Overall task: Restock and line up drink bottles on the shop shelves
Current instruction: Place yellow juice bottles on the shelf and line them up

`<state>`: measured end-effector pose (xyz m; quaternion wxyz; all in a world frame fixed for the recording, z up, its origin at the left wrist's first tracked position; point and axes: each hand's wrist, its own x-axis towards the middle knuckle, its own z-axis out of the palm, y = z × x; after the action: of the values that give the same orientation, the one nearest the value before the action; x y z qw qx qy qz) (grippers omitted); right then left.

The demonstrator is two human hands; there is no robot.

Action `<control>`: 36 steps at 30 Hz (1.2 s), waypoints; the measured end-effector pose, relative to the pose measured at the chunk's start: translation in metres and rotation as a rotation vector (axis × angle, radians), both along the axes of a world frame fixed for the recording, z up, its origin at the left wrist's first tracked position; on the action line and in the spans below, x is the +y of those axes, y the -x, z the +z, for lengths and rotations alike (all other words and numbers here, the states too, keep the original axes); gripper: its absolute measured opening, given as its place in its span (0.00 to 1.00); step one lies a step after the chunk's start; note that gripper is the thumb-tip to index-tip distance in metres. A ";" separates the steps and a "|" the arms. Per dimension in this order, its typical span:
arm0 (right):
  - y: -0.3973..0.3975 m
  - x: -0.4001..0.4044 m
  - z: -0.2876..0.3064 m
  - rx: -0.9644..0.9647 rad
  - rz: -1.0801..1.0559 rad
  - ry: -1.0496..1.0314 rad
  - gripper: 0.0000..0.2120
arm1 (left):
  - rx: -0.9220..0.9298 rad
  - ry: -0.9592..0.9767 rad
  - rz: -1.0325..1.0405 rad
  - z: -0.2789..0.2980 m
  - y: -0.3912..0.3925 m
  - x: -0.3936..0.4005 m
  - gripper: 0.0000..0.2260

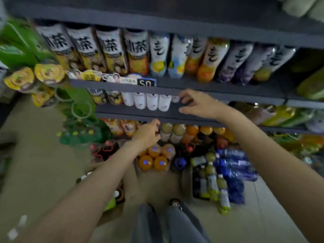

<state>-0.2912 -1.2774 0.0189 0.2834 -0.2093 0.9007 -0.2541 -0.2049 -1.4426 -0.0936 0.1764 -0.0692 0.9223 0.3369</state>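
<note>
My right hand reaches into the middle shelf, fingers spread and curved, just right of a row of white bottles. Nothing shows between its fingers and thumb. My left hand is lower, fingers curled, at the tops of the green and orange drink bottles on the shelf below. Blur hides whether it holds one. The upper shelf carries a row of tall tea and juice bottles.
On the floor below lie a wrapped pack of orange bottles, blue bottles and green tea bottles. Green bottle packs and yellow-lidded tubs stand at the left. My legs are at the bottom.
</note>
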 end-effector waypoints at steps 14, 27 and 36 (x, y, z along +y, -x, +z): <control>-0.074 0.302 -0.333 -0.415 -0.463 -0.366 0.17 | -0.409 0.044 -0.091 -0.221 -0.028 0.234 0.24; -0.140 0.388 -0.591 -0.542 -0.654 -0.351 0.34 | -0.465 -0.067 0.073 -0.433 -0.040 0.389 0.22; -0.150 0.391 -0.610 -0.452 -0.765 -0.184 0.31 | -0.346 -0.132 0.272 -0.456 -0.067 0.416 0.11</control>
<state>-0.1410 -0.8862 -0.5908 0.3760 0.2254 0.8476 -0.2989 -0.1375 -1.0270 -0.5500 0.2891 -0.2379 0.8365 0.4001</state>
